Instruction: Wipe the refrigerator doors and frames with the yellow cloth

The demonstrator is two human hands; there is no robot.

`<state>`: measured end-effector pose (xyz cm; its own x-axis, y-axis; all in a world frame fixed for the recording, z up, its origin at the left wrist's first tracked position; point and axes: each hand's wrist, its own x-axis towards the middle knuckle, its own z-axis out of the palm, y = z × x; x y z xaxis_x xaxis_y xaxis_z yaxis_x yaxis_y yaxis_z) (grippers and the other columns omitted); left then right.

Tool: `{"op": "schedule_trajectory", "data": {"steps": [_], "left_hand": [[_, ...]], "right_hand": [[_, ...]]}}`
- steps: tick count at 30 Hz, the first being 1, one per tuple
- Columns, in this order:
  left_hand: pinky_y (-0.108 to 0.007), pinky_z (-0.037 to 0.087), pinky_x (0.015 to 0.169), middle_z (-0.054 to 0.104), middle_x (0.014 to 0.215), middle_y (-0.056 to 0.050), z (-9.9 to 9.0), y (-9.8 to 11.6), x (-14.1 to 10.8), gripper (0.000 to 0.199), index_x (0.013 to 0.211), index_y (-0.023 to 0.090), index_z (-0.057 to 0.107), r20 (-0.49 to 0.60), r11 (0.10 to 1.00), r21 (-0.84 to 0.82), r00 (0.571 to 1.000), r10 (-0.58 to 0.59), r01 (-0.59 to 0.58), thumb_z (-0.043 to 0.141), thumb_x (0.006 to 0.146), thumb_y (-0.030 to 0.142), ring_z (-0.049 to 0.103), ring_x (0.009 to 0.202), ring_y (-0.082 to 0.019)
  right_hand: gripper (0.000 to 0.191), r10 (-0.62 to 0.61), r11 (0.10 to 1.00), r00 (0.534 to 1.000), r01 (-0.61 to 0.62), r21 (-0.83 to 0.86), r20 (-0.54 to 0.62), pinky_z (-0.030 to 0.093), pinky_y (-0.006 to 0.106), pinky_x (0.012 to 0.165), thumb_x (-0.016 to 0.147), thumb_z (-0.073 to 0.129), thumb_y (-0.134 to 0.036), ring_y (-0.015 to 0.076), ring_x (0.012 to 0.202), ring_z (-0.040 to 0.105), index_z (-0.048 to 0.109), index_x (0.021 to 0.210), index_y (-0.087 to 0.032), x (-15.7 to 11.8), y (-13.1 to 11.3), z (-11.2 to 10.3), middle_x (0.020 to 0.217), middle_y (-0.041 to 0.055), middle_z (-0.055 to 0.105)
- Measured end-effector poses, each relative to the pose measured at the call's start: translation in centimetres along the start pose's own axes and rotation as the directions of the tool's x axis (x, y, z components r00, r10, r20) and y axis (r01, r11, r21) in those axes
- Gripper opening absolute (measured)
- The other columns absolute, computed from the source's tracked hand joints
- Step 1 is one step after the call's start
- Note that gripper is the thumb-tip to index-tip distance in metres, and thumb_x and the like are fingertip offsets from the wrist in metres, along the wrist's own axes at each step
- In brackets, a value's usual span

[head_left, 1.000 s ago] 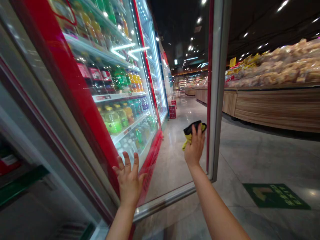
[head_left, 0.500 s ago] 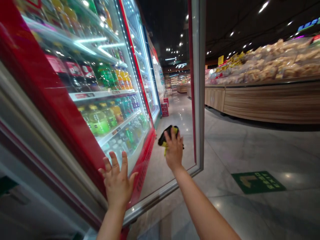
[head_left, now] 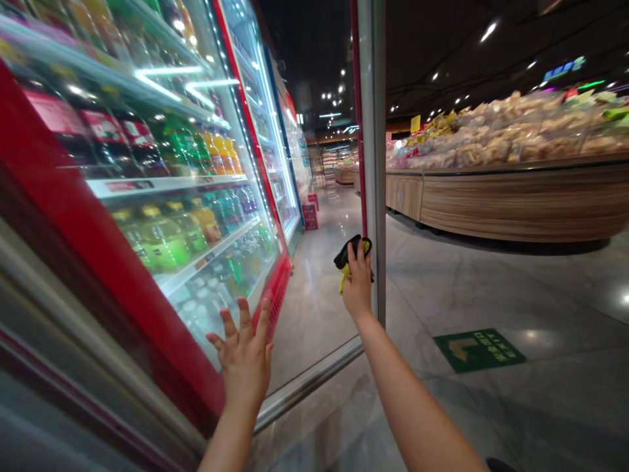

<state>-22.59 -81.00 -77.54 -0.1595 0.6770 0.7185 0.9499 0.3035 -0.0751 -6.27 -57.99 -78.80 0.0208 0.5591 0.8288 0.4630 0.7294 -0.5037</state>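
Supermarket flooring [head_left: 491,295] runs past a drinks cooler [head_left: 63,196] whose glass door [head_left: 314,328] stands swung open, its bottled drinks [head_left: 162,239] shelved in rows facing out for display. My left hand [head_left: 243,354] is open, fingers spread, up against the glass, though I cannot tell if it touches; my right hand [head_left: 357,285] clenches a bunched black-and-yellow cloth [head_left: 350,259] just beside the door's metal frame [head_left: 372,164].

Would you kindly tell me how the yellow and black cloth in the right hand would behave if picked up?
The yellow and black cloth looks floppy, since it bunches and droops below the right hand. It is probably light, as the fingers pinch it easily. It seems unlikely to roll or break.
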Motion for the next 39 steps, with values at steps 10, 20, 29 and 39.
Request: {"op": "schedule_trajectory", "data": {"steps": [10, 20, 29, 39], "left_hand": [[-0.076, 0.002, 0.117, -0.011, 0.170, -0.005, 0.6, -0.4, -0.1, 0.121, 0.156, 0.044, -0.002, -0.023, 1.000, -0.013, 1.000, -0.001, 0.001, 0.083, 0.073, 0.018, -0.011, 0.155, -0.041], [-0.074, 0.004, 0.118, -0.004, 0.170, -0.007, -0.1, 0.2, -0.3, 0.112, 0.158, 0.042, 0.000, 0.008, 0.999, -0.012, 0.999, -0.034, 0.034, 0.075, 0.079, 0.013, -0.011, 0.155, -0.037], [-0.071, 0.013, 0.119, 0.008, 0.170, -0.008, -2.1, 0.6, -0.5, 0.094, 0.159, 0.035, 0.021, 0.116, 0.995, -0.046, 0.990, -0.084, 0.090, 0.054, 0.080, -0.004, -0.002, 0.156, -0.034], [-0.061, 0.029, 0.122, 0.022, 0.169, -0.008, -4.0, -1.4, -1.5, 0.096, 0.159, 0.026, 0.030, 0.137, 0.997, -0.071, 0.990, 0.019, -0.009, 0.040, 0.073, -0.014, 0.010, 0.157, -0.028]], "right_hand": [[0.096, 0.357, 0.934, 0.918, -0.349, 0.075, -0.172, 0.025, 0.059, 0.123, 0.073, 0.032, 0.004, 0.0273, 0.156, 0.021, 0.021, 0.163, -0.027, -9.3, 2.5, 2.4, 0.171, 0.0061, 0.018], [0.082, -0.303, 0.940, 0.934, 0.326, -0.103, 0.187, 0.028, 0.058, 0.122, 0.079, 0.043, 0.006, 0.0272, 0.156, 0.017, 0.051, 0.148, -0.038, -11.2, 0.4, 1.3, 0.163, -0.0010, 0.040], [0.089, -0.072, 0.996, 0.996, 0.075, -0.052, 0.054, 0.026, 0.064, 0.120, 0.082, 0.038, 0.002, 0.0321, 0.158, 0.006, 0.023, 0.162, -0.032, -9.9, -5.1, 3.7, 0.172, 0.0043, 0.013], [0.092, 0.004, 0.999, 0.998, -0.007, -0.044, -0.059, 0.031, 0.066, 0.117, 0.078, 0.038, 0.000, 0.0347, 0.156, 0.018, 0.018, 0.164, -0.025, -12.5, -3.1, 4.0, 0.172, 0.0081, 0.009]]}}
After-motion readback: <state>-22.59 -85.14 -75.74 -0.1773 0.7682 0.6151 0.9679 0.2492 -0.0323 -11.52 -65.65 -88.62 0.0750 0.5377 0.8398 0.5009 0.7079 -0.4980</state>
